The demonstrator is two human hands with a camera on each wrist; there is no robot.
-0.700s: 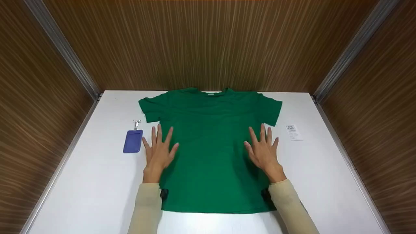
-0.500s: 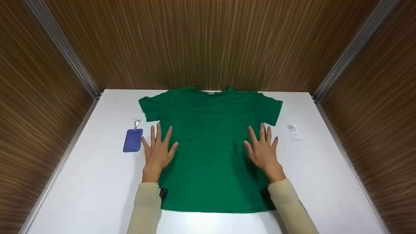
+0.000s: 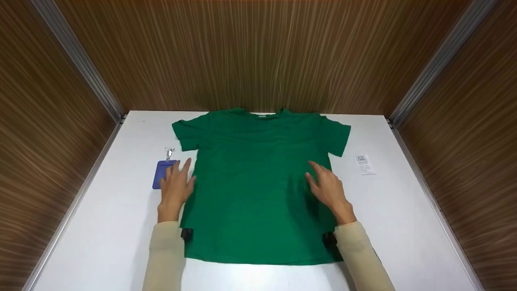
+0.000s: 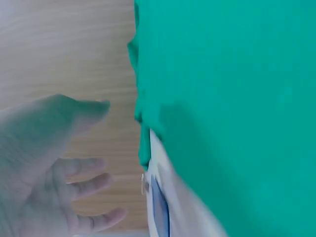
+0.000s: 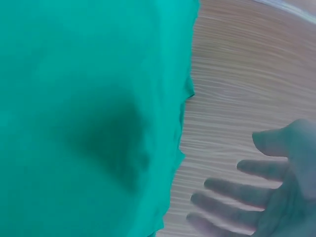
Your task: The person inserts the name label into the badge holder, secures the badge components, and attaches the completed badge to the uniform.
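A green short-sleeved T-shirt lies spread flat on the white table, its collar toward the back wall. My left hand hovers between the shirt's left edge and a blue badge holder, hiding part of the holder in the head view. In the left wrist view the fingers are loosely bent and hold nothing; the badge holder shows beyond them. Over the shirt's right side hangs my right hand, fingers extended and relaxed, with nothing in it. A shadow of that hand falls on the cloth.
A small white printed card lies right of the shirt. The badge holder's metal clip points toward the back. Wood-grain panels enclose the white table at the back and sides.
My left hand has moved left, from the shirt's edge to over the badge holder's near side, its spread fingers drawing together. The right hand's fingers have also closed up, staying near the same place.
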